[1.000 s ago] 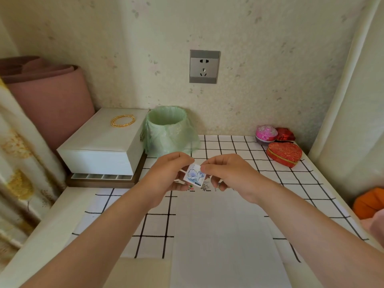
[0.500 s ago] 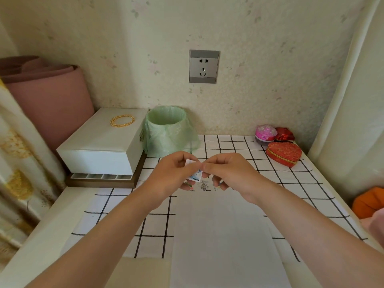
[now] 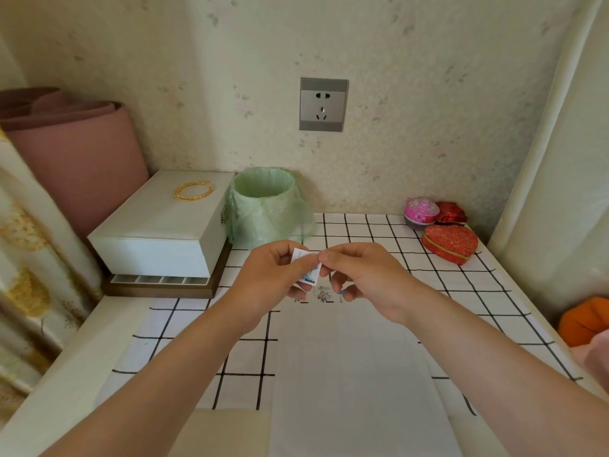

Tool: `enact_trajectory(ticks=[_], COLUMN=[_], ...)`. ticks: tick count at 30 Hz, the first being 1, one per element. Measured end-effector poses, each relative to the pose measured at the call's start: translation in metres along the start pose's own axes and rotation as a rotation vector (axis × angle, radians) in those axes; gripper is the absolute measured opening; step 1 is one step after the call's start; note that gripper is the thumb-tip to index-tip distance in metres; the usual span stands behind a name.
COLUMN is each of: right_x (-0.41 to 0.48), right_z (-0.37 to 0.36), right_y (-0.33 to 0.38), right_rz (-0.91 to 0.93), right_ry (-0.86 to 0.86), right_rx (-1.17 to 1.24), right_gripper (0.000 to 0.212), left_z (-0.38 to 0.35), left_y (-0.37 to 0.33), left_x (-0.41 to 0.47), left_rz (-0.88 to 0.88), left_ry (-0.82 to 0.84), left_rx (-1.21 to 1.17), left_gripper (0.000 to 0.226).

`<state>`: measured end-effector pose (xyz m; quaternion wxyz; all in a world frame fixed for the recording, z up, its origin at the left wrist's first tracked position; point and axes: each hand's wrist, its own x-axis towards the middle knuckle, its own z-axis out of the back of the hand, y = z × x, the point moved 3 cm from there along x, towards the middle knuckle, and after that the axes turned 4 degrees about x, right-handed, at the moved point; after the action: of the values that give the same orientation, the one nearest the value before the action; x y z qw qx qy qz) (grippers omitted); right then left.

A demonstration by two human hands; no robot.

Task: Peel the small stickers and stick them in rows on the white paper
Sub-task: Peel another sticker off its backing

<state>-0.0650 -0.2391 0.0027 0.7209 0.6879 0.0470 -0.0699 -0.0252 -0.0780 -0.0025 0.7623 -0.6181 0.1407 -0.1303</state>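
A small white sticker card (image 3: 308,267) with a blue picture is held above the far end of the white paper (image 3: 356,374). My left hand (image 3: 273,278) pinches its left side between thumb and fingers. My right hand (image 3: 359,272) pinches its top right edge with thumb and forefinger. The card is turned nearly edge-on and partly hidden by my fingers. A small stuck sticker (image 3: 323,293) shows on the paper's far edge just below my hands, with bits of others beside it.
A green-lined bin (image 3: 267,206) stands behind my hands. A white box (image 3: 164,225) with gold bangles (image 3: 193,190) sits at the left. Red heart boxes (image 3: 449,242) and a pink item (image 3: 421,209) lie at the back right. The checked cloth (image 3: 461,285) covers the table.
The sticker card faced me a second ago; it has been turned and folded inward between both hands, so only a narrow strip shows. My hands drew closer together.
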Motion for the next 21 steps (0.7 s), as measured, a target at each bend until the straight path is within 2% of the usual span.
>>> enact_trajectory(ticks=[6, 11, 21], right_x=[-0.001, -0.003, -0.006], right_z=[-0.003, 0.0, 0.003], right_y=[0.002, 0.007, 0.012], right_rz=[0.071, 0.017, 0.157], right_ry=[-0.102, -0.088, -0.124], right_rx=[-0.154, -0.037, -0.318], right_gripper=[0.021, 0.017, 0.018], left_z=[-0.002, -0.001, 0.0], left_y=[0.002, 0.003, 0.001], left_x=[0.001, 0.003, 0.002], left_rz=[-0.001, -0.003, -0.011], left_ry=[-0.01, -0.039, -0.008], left_rx=[0.012, 0.004, 0.017], left_gripper=[0.012, 0.01, 0.01])
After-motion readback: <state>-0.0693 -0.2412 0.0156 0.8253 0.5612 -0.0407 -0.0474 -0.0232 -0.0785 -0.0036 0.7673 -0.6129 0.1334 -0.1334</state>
